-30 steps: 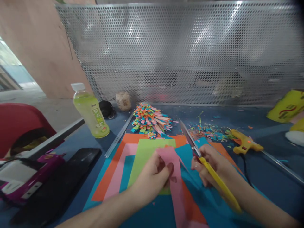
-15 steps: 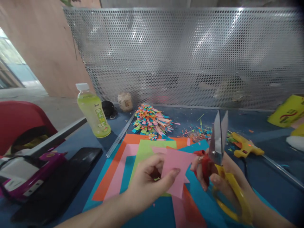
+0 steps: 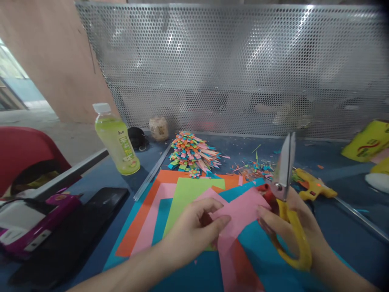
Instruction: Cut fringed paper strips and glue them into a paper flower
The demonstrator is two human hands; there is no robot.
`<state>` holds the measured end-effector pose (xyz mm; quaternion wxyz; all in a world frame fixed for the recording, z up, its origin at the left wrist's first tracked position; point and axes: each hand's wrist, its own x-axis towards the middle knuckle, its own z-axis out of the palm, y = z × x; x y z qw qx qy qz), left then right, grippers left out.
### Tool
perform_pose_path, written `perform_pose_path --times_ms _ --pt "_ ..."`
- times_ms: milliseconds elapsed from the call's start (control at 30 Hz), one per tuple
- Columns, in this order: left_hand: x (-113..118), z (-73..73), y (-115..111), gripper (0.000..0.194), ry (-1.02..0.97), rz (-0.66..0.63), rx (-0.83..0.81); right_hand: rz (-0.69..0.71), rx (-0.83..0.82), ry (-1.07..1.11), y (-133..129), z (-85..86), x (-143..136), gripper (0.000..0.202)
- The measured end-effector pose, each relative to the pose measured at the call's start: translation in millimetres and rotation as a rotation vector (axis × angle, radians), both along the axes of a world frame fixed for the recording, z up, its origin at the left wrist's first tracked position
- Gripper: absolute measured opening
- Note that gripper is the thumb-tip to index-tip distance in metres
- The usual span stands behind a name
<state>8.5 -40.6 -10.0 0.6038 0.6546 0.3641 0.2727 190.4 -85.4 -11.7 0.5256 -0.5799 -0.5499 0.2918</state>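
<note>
My left hand [image 3: 190, 229] pinches the left end of a small pink paper piece [image 3: 244, 207] between thumb and fingers. At its other end, the thumb and fingertips of my right hand [image 3: 299, 219] grip the same piece. Red and yellow handled scissors [image 3: 286, 166] also sit in my right hand, blades pointing up and nearly together. Below both hands lie overlapping coloured sheets: a lime green sheet [image 3: 185, 198], an orange sheet [image 3: 133, 231] and a blue sheet [image 3: 188, 271]. Part of my right hand is hidden behind the scissor handles.
Behind the sheets stands a cone of folded paper pieces [image 3: 190, 152], with paper scraps [image 3: 258, 170] to its right. A yellow glue gun [image 3: 316, 184] lies at right. On the left are a drink bottle [image 3: 118, 142], a black phone-like slab [image 3: 73, 231] and a perforated metal panel [image 3: 212, 61] behind.
The pink piece has turned from upright to slanting sideways, and my right hand has come to grip its right end. The scissors have tilted slightly right and their blades have closed together.
</note>
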Motion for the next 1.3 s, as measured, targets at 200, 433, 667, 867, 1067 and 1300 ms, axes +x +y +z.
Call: perform_pose_path --times_ms 200,433,667,867,1067,1300 --pt "-2.4 10.6 7.7 0.022 -0.160 0.265 0.043 0.135 -0.022 -0.049 5.0 -8.8 10.9 0.023" --pt "-8.7 10.6 22.3 0.020 -0.292 0.485 0.153 0.193 -0.158 -0.139 6.1 -12.6 14.8 0.020" --pt "-4.2 11.4 16.4 0.023 -0.242 0.413 0.098 0.222 -0.221 -0.335 1.0 -12.3 9.7 0.025" --pt "-2.0 11.3 12.6 0.020 -0.195 0.409 0.109 0.237 -0.236 -0.365 1.0 -8.2 8.7 0.025" --pt "-3.3 9.1 13.2 0.018 -0.167 0.384 0.118 0.208 -0.229 -0.346 -1.2 -9.4 6.5 0.025" --pt "-4.4 7.7 13.8 0.019 -0.131 0.364 0.137 0.209 -0.271 -0.393 -0.2 -8.0 8.5 0.024"
